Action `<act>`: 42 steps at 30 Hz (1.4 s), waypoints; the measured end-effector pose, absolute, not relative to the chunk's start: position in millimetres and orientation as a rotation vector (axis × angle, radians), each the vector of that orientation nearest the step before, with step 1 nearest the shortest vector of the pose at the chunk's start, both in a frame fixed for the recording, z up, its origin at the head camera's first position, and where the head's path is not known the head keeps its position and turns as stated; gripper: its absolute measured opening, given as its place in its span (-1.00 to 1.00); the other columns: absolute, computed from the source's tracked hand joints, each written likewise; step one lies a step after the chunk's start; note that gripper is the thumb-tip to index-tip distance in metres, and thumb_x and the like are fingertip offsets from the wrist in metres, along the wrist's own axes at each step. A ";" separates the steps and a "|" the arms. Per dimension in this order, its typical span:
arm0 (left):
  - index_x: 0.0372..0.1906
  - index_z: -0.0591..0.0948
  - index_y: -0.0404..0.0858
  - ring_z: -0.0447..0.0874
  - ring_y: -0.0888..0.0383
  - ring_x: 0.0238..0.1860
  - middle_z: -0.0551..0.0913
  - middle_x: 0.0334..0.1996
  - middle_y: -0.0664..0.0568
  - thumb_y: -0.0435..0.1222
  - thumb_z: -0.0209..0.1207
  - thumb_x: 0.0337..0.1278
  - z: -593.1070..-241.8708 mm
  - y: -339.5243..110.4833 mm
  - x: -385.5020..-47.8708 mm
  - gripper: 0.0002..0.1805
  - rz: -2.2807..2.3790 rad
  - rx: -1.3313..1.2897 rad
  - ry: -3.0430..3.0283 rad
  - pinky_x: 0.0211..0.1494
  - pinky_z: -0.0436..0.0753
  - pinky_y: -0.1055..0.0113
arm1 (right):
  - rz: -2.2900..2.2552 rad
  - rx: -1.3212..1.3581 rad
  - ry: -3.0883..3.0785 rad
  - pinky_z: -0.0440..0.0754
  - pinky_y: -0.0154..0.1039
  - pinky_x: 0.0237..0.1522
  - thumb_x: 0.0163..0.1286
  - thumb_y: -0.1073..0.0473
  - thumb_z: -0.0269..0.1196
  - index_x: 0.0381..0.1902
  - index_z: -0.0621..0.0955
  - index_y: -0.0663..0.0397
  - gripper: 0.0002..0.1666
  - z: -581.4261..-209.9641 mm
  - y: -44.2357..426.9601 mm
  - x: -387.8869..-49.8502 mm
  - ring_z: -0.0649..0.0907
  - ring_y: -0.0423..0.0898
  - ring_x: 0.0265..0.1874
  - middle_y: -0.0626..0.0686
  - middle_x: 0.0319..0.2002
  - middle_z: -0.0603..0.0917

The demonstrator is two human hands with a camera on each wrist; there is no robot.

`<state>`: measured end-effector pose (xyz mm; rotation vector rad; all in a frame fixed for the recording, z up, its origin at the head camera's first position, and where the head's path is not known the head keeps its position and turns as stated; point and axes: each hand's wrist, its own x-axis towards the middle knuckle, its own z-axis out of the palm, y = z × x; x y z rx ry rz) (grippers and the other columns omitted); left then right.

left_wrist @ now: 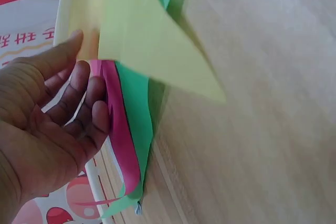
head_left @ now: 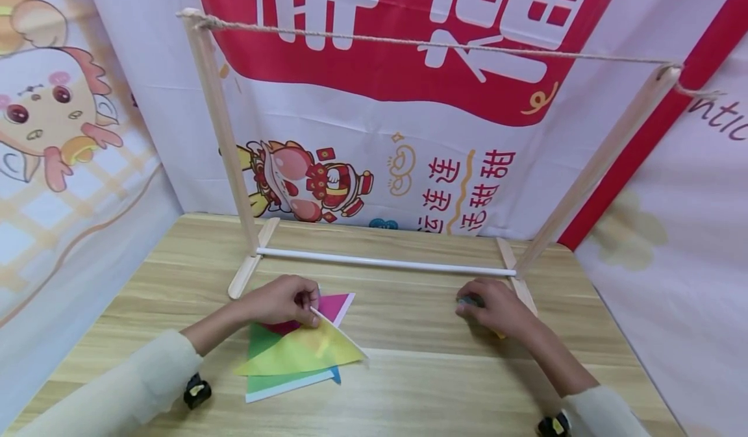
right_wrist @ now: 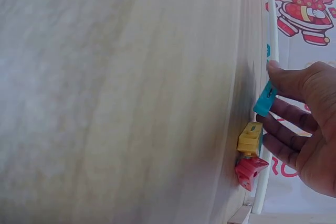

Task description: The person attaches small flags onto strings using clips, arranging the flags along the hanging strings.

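Note:
My left hand (head_left: 286, 302) pinches a yellow triangular paper flag (head_left: 300, 354) by its pale folded edge, between thumb and fingers. Beneath it lie a pink flag (head_left: 334, 306) and a green flag (head_left: 261, 341) with white edging; a blue tip (head_left: 336, 374) pokes out. Further right, my right hand (head_left: 495, 306) holds a teal plastic clothes peg (right_wrist: 266, 98) between thumb and fingers, just over the table. Close under its fingers lie a yellow clothes peg (right_wrist: 250, 139) and a red one (right_wrist: 249, 171), mostly hidden by the hand in the head view.
Behind the hands stands a wooden frame with a left post (head_left: 222, 132), a right post (head_left: 602, 158) and a white crossbar (head_left: 386, 262) low down. Twine (head_left: 432, 45) runs between the post tops. A printed cloth (head_left: 374, 125) hangs behind the wooden table (head_left: 421, 398).

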<state>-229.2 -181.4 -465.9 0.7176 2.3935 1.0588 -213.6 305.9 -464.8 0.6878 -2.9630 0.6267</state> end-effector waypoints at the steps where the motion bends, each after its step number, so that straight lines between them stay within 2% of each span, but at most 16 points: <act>1: -0.23 0.70 -0.15 0.61 0.13 -0.22 0.67 -0.32 0.08 -0.21 0.61 0.31 -464.9 -182.7 -229.6 -0.75 1.060 0.716 2.381 -0.12 0.63 0.39 | 0.650 0.683 -2.953 0.79 0.11 0.11 0.50 0.09 0.57 -0.01 0.86 -0.03 -0.81 -464.1 304.9 -214.1 0.79 -0.07 -0.03 -0.05 -0.08 0.87; 6: -0.19 0.73 -0.16 0.60 0.12 -0.21 0.68 -0.31 0.09 -0.20 0.55 0.41 -462.8 -186.6 -231.1 -0.81 1.088 0.757 2.343 -0.10 0.64 0.39 | 0.855 0.635 -2.880 0.86 0.03 0.06 0.52 0.24 0.53 0.09 0.84 0.12 -0.76 -460.9 302.0 -216.5 0.81 -0.04 -0.04 0.05 -0.03 0.87; 11: -0.11 0.69 -0.28 0.53 0.20 -0.28 0.63 -0.36 0.10 -0.28 0.45 0.49 -463.2 -187.5 -229.5 -0.83 1.230 0.712 2.243 -0.17 0.59 0.43 | 1.064 0.540 -2.859 0.87 -0.15 0.04 0.53 0.26 0.52 0.20 0.79 0.26 -0.64 -459.9 299.5 -220.2 0.86 0.04 -0.02 0.18 0.02 0.88; 17: 0.04 0.57 -0.29 0.36 0.21 -0.40 0.56 -0.47 0.14 -0.28 0.33 0.60 -462.3 -182.4 -225.8 -0.80 1.449 0.453 2.048 -0.29 0.40 0.41 | 1.103 0.398 -2.863 0.90 -0.05 0.08 0.51 0.20 0.55 0.28 0.77 0.26 -0.54 -458.5 297.5 -222.2 0.90 0.12 0.00 0.23 0.02 0.90; 21: 0.13 0.58 -0.27 0.43 0.19 -0.35 0.57 -0.44 0.15 -0.26 0.32 0.62 -464.2 -179.0 -224.7 -0.77 1.519 0.266 1.963 -0.24 0.42 0.40 | 1.121 0.339 -2.859 0.90 0.02 0.11 0.50 0.18 0.57 0.27 0.78 0.28 -0.52 -457.2 297.0 -222.4 0.90 0.17 0.01 0.25 0.01 0.89; 25: 0.19 0.64 -0.29 0.52 0.16 -0.19 0.64 -0.31 0.14 -0.27 0.38 0.56 -466.4 -177.2 -224.8 -0.70 1.529 0.135 1.945 -0.11 0.49 0.37 | 1.129 0.312 -2.865 0.90 0.03 0.11 0.51 0.16 0.56 0.25 0.78 0.29 -0.54 -456.1 296.3 -222.3 0.90 0.21 0.04 0.27 0.03 0.88; 28: 0.15 0.67 -0.28 0.58 0.15 -0.14 0.70 -0.22 0.12 -0.27 0.45 0.49 -467.7 -175.1 -224.7 -0.70 1.531 0.084 1.957 -0.05 0.54 0.35 | 1.129 0.311 -2.871 0.90 0.00 0.10 0.53 0.17 0.54 0.25 0.79 0.29 -0.56 -455.9 295.8 -222.5 0.89 0.21 0.07 0.29 0.12 0.86; 31: 0.01 0.70 -0.24 0.60 0.14 -0.15 0.73 -0.21 0.10 -0.27 0.52 0.41 -467.6 -172.3 -223.5 -0.75 1.530 0.046 1.998 -0.04 0.55 0.34 | 1.132 0.309 -2.873 0.89 -0.07 0.09 0.56 0.16 0.52 0.25 0.79 0.26 -0.58 -456.1 295.3 -223.2 0.89 0.20 0.09 0.29 0.17 0.85; 36: -0.20 0.77 -0.19 0.57 0.13 -0.18 0.73 -0.25 0.09 -0.25 0.61 0.30 -466.4 -166.6 -219.9 -0.80 1.530 0.023 2.070 -0.07 0.53 0.32 | 1.154 0.330 -2.866 0.83 -0.21 0.05 0.60 0.18 0.48 0.23 0.79 0.23 -0.65 -456.3 294.0 -225.0 0.88 0.16 0.08 0.25 0.09 0.88; 39: -0.23 0.80 -0.19 0.56 0.12 -0.17 0.74 -0.25 0.08 -0.26 0.62 0.30 -465.4 -163.9 -217.5 -0.82 1.538 0.039 2.075 -0.06 0.54 0.31 | 1.197 0.362 -2.840 0.82 -0.25 0.07 0.62 0.24 0.45 0.24 0.77 0.23 -0.67 -456.0 292.6 -227.9 0.87 0.16 0.08 0.24 0.08 0.88; 42: -0.20 0.81 -0.20 0.55 0.09 -0.14 0.74 -0.23 0.06 -0.24 0.57 0.38 -464.8 -162.9 -216.4 -0.86 1.539 0.064 2.050 -0.03 0.52 0.31 | 1.263 0.381 -2.820 0.79 -0.32 0.08 0.64 0.27 0.41 0.31 0.74 0.25 -0.63 -454.8 291.8 -230.4 0.85 0.14 0.09 0.23 0.10 0.88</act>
